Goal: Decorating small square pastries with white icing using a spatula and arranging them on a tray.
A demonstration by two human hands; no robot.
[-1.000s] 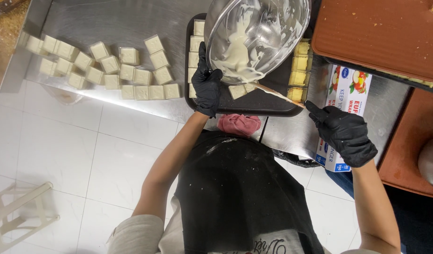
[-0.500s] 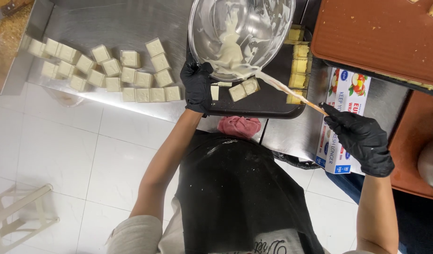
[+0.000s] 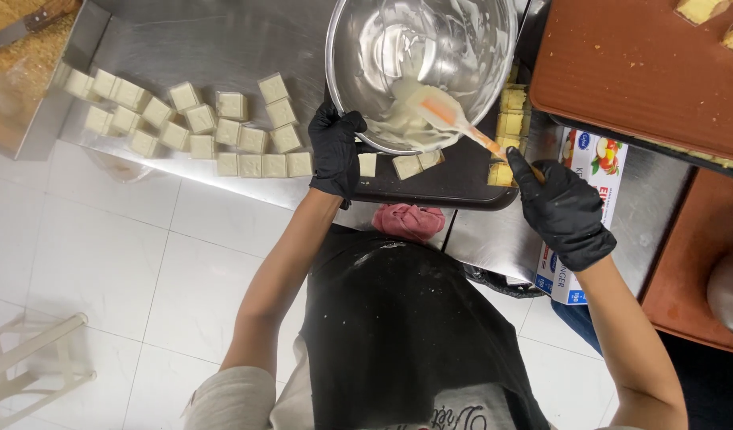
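Observation:
My left hand (image 3: 337, 151), in a black glove, grips the rim of a large steel bowl (image 3: 354, 48) tilted over a dark baking tray (image 3: 454, 179). White batter (image 3: 405, 119) pools at the bowl's lower edge. My right hand (image 3: 563, 209), also gloved, holds the wooden handle of an orange spatula (image 3: 446, 113) whose blade rests in the batter. Coated cubes (image 3: 406, 166) lie on the tray below the bowl, and yellow cubes (image 3: 510, 119) line its right side.
Several pale cubes (image 3: 223, 127) sit in rows on the steel table (image 3: 191, 40) to the left. A brown tray (image 3: 629, 72) lies at upper right, a printed box (image 3: 597, 167) under it. A pink cloth (image 3: 409, 220) hangs at the table edge. A white stool (image 3: 32, 358) stands lower left.
The bowl has shifted left and tilted more toward me. The spatula has moved into the bowl, its blade now in the batter at the lower rim.

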